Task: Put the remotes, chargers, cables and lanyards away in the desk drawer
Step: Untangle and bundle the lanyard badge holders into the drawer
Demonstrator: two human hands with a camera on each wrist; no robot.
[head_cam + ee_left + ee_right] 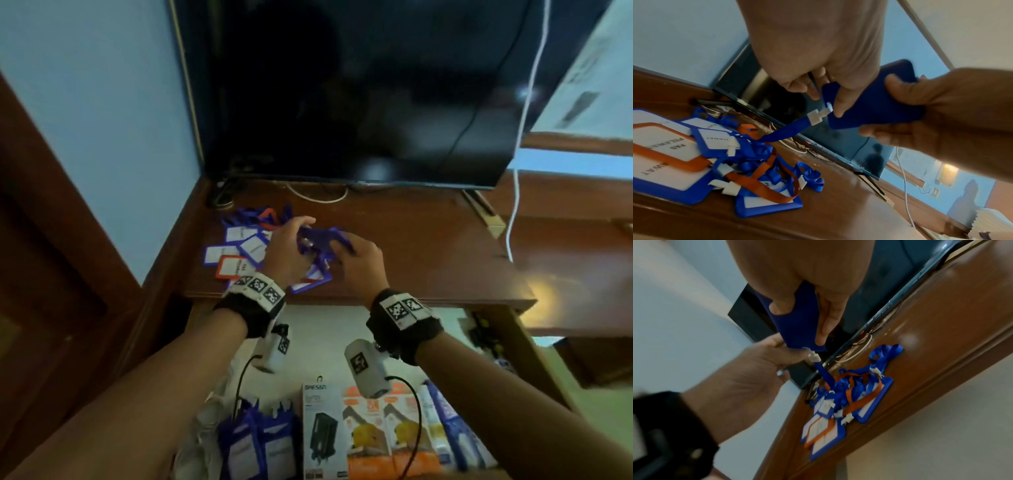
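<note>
A blue badge holder (320, 240) is held up over the desk between both hands. My right hand (342, 248) grips its body, thumb on one face and fingers on the other, as the right wrist view shows (797, 324). My left hand (826, 97) pinches its top end by the white clip (818, 116). From the clip a blue lanyard strap (785, 132) hangs down into the pile of lanyards and badge holders (239, 250) on the desk, blue and orange ones tangled together (849, 399).
The wooden desk (428, 246) carries a black TV (359, 96) at the back; a white cable (524, 113) hangs on the right. Below the front edge the drawer (325, 339) stands open with a charger box (322, 428), orange boxes (376, 431) and blue badge holders (257, 442).
</note>
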